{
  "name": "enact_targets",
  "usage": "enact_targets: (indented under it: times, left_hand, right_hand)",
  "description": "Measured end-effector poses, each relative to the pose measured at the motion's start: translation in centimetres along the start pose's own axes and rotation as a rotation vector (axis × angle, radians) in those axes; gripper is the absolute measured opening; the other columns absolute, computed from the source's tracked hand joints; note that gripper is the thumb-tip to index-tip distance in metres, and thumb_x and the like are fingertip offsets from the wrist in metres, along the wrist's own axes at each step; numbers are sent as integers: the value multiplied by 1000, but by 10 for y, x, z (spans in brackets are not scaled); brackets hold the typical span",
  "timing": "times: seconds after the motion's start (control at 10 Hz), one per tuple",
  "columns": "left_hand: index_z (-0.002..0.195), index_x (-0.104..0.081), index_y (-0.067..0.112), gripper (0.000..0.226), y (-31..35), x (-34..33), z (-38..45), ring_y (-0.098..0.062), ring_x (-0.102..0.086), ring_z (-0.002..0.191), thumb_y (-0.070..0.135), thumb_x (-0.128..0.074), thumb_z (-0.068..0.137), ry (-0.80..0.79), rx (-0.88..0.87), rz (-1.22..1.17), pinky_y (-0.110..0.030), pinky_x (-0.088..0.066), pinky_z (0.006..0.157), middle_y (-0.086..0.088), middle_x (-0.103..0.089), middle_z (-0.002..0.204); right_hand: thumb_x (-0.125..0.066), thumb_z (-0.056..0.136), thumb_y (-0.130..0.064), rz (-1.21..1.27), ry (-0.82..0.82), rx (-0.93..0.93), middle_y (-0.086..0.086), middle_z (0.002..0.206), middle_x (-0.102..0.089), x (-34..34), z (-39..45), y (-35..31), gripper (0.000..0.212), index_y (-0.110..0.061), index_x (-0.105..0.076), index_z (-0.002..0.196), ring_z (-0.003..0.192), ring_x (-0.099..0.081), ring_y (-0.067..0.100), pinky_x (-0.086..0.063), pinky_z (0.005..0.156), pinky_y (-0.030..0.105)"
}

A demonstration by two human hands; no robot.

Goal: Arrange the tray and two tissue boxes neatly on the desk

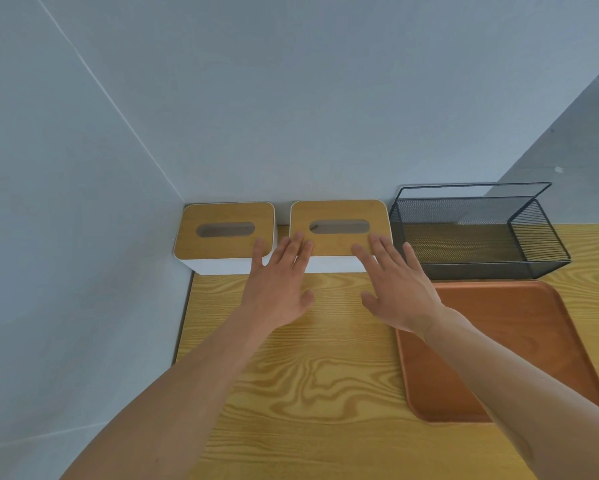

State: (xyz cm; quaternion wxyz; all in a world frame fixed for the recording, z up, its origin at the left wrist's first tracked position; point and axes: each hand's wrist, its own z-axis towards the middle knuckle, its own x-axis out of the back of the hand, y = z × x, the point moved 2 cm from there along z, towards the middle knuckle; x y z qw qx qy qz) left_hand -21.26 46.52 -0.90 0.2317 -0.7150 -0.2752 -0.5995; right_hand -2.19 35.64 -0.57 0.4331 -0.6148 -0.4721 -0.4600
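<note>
Both tissue boxes (339,233) back against the wall (291,116), narrowly apart.

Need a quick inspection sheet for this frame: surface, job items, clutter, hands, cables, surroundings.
Surface: wood-grain desk, bare in the middle.
Job's things: left tissue box in the corner, right tissue box beside it with a small gap; brown tray flat at front right.
Clutter: black mesh basket behind the tray.
Hands: left hand and right hand open, fingers over the right box's front edge.
Cables: nothing seen.
Surroundings: grey walls.
</note>
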Motion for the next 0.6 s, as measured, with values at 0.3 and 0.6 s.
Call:
enact_targets:
  times: [0.3, 0.6]
  left_hand:
    - [158, -2, 23, 82, -2, 13, 2, -19, -4, 153, 50, -47, 95, -22, 10, -62, -64, 9, 116, 2, 3, 168]
    - [122, -66, 20, 29, -14, 71, -21, -19, -61, 111, 30, -58, 96, 226, 129, -557, -42, -23, 117, 4, -70, 115]
  right_hand:
    - [-53, 95, -36, 91, 12, 13, 5, 168, -2, 13, 0, 5, 74, -30, -13, 157, 153, 3, 21, -1, 124, 48]
    - [-52, 98, -42, 517, 132, -201, -14, 117, -68, 76, -31, 3, 32, -32, -63, 126, 104, -63, 9, -51, 92, 36]
